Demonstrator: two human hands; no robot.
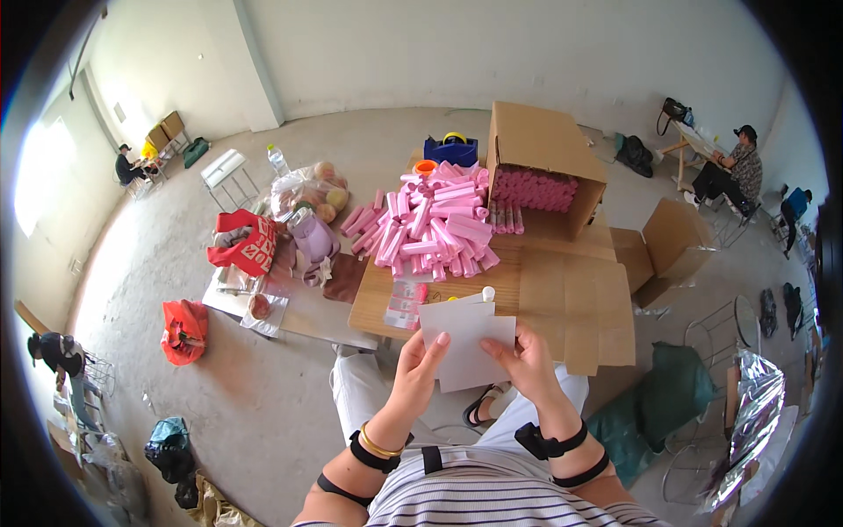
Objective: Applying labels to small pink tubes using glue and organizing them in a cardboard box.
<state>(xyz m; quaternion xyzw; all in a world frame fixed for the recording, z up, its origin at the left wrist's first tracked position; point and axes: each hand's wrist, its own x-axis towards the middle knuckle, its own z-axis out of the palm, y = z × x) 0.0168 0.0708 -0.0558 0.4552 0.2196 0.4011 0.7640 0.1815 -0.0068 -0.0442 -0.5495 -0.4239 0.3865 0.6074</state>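
Item: flat white carton blank point(465, 344), held over the seated person's lap, just short of the near edge of the wooden table point(373, 303); all places below are reckoned from that table.

Left hand point(420, 362): closed on the blank's left edge, thumb on the upper face, the other fingers out of sight beneath; a small white cap-like piece point(488, 293) shows at the blank's top edge, and whether either hand holds it cannot be told.

Right hand point(525, 358): closed on the blank's right edge and lower corner, fingers curled under; the blank lies between the two hands, its longer side running roughly left to right, tilted a little; both hands equally near, each already touching it.

On the table, far side: heap of pink tubes point(435, 230); behind it to the right, an open cardboard box point(544, 167) on its side, with more pink tubes stacked inside; near edge, a small pink-printed packet point(406, 303), nearer the left hand.

Right of the table: flattened cardboard sheets point(584, 303).

Left of the table: a red bag point(246, 244) and a clear bag of fruit point(312, 191) on a lower surface.

Beyond the table: other people seated well apart near the walls.
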